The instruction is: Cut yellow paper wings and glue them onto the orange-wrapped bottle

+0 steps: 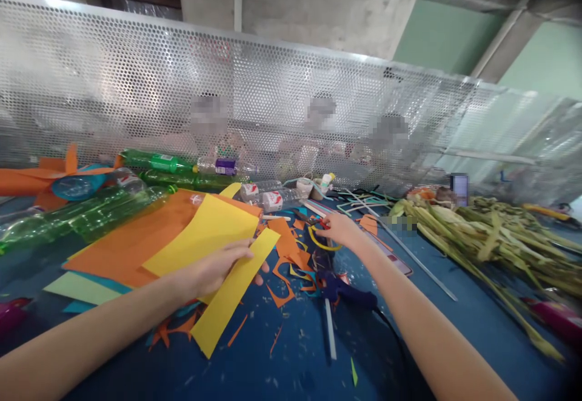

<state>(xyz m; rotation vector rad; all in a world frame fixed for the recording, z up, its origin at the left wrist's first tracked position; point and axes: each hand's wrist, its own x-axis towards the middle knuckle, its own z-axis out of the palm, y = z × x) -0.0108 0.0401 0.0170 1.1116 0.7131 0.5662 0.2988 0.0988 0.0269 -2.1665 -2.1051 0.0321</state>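
My left hand (pixel 231 264) is closed on a long yellow paper strip (pixel 236 295), which slants across its fingers. A larger yellow sheet (pixel 209 231) lies beneath that hand, on top of orange sheets (pixel 136 243). Farther right, my right hand (pixel 336 229) has its fingers on the red handles of scissors (pixel 321 223), whose blades point away to the left. Beside those fingers is a yellow ring (pixel 325 245). Orange paper scraps (pixel 284 243) are scattered between the two hands.
A dark blue glue gun (pixel 348 292) with a white stick and black cable lies on the blue table (pixel 273 377). Green plastic bottles (pixel 104 210) are at the left, dried husks (pixel 482 249) at the right. Behind stands a perforated metal screen (pixel 273 73) with people beyond.
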